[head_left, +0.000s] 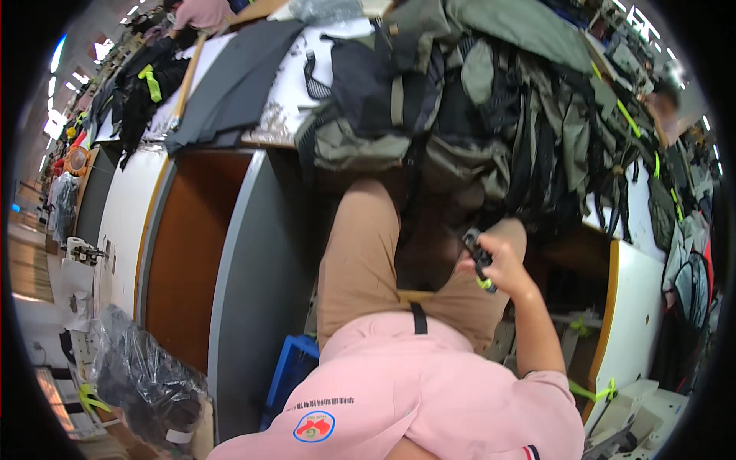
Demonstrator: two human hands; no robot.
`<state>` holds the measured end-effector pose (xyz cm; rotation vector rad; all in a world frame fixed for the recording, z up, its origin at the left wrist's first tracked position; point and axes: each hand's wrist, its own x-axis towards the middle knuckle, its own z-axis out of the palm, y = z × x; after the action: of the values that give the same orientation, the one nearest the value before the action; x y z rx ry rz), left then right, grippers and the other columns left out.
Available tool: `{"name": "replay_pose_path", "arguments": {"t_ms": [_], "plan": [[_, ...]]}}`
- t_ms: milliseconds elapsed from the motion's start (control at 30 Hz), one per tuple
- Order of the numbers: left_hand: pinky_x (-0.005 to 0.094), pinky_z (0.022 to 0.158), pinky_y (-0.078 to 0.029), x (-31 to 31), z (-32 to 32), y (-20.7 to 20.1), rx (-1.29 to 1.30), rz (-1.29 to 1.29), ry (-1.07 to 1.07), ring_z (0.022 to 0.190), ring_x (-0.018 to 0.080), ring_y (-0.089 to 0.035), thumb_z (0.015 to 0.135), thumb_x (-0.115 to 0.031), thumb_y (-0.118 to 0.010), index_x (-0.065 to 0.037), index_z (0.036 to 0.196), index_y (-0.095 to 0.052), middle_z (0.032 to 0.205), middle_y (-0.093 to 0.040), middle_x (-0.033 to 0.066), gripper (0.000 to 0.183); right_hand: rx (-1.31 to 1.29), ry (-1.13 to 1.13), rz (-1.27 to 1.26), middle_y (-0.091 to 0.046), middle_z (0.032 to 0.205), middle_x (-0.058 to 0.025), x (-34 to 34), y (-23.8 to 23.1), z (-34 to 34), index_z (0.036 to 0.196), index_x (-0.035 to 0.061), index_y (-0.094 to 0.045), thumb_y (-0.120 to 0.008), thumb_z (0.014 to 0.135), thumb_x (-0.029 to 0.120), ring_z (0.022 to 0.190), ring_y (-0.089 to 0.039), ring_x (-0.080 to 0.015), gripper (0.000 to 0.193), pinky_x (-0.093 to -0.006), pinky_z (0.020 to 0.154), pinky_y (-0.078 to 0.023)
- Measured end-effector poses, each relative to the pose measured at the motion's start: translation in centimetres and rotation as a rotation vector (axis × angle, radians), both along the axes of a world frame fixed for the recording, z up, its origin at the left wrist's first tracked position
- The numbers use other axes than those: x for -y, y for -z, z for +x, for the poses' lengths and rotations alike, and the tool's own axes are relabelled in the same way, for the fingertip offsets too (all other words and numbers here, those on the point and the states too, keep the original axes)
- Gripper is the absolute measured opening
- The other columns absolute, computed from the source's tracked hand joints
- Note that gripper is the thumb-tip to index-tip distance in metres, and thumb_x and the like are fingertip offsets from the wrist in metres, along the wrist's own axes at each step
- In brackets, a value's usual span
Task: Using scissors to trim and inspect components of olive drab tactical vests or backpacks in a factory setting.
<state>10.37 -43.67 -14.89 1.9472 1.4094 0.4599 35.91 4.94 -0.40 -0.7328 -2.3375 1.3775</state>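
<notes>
Across the upper part of the view runs a white-topped worktable point(303, 77) with debris scattered over its near edge. On it lies a wide heap of grey-green and black fabric bags point(460, 107), straps and panels hanging over the edge above the seated wearer's knees. Below are a pale pink short-sleeved shirt point(460, 383) and tan trousers point(356, 253). To the left stands an open brown-lined cabinet point(203, 245) with grey side panels, and above it lie overlapping flat dark-grey sheets point(234, 84). A crinkled clear plastic bag with dark contents point(146, 383) sits at lower left; a blue plastic box point(291, 376) shows beside the shirt. Over the right thigh, the right hand point(502, 264) has its fingers curled closed around a small black object with a yellow-green end point(474, 241), its upper part protruding. The left hand is out of view, so its fingers cannot be told.
</notes>
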Motion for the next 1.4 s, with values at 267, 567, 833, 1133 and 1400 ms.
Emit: {"name": "replay_pose_path", "arguments": {"t_ms": [267, 567, 833, 1133, 1400], "plan": [[0.0275, 0.057, -0.046, -24.7, -12.2, -11.2, 0.428, -0.082, -0.994, 0.065, 0.0091, -0.055, 0.094, -0.017, -0.060, -0.004, 0.091, -0.062, 0.073, -0.059, 0.0008, 0.014, -0.053, 0.075, 0.018, -0.048, 0.062, -0.0084, 0.6, 2.1, -1.1, 0.072, 0.0024, -0.050, -0.091, 0.065, 0.022, 0.057, -0.040, -0.0181, 0.046, -0.0320, 0.053, -0.040], [0.0454, 0.096, -0.044, -53.1, -9.8, -15.7, -0.378, 0.587, -0.428, 0.118, 0.0349, -0.051, 0.072, -0.051, -0.078, -0.012, 0.133, -0.051, 0.129, -0.053, 0.0136, 0.077, 0.044, 0.032, -0.006, -0.060, 0.070, -0.0127, 0.8, 4.1, -1.3, 0.076, 0.0003, -0.056, -0.089, 0.068, 0.030, 0.059, -0.055, -0.0248, 0.044, -0.0352, 0.057, -0.046], [0.0461, 0.088, -0.048, -54.3, -11.0, -14.0, -0.404, 0.451, -0.424, 0.100, 0.0310, -0.060, 0.080, -0.024, -0.070, -0.010, 0.098, -0.065, 0.099, -0.062, 0.0108, 0.023, 0.020, 0.047, -0.038, -0.062, 0.072, -0.0134, -0.2, 4.7, -0.8, 0.076, 0.0001, -0.057, -0.088, 0.069, 0.032, 0.061, -0.059, -0.0256, 0.045, -0.0356, 0.058, -0.048], [0.0424, 0.085, -0.048, -52.9, -10.8, -13.8, -0.217, 0.427, -0.416, 0.091, 0.0279, -0.063, 0.080, -0.020, -0.073, -0.005, 0.092, -0.066, 0.092, -0.065, 0.0094, 0.020, -0.073, 0.021, -0.071, -0.059, 0.069, -0.0114, 1.6, 4.8, -3.0, 0.078, 0.0008, -0.057, -0.087, 0.071, 0.033, 0.058, -0.051, -0.0216, 0.045, -0.0338, 0.057, -0.046], [0.0527, 0.107, -0.040, -51.4, -16.9, -33.9, 1.667, 0.525, -0.699, 0.121, 0.0328, -0.055, 0.101, -0.030, -0.049, 0.000, 0.128, -0.053, 0.132, -0.057, 0.0163, 0.041, -0.089, 0.057, -0.138, -0.060, 0.071, -0.0055, 2.4, 3.3, -2.2, 0.084, 0.0026, -0.060, -0.086, 0.074, 0.028, 0.064, -0.055, -0.0137, 0.038, -0.0302, 0.063, -0.048]]}}
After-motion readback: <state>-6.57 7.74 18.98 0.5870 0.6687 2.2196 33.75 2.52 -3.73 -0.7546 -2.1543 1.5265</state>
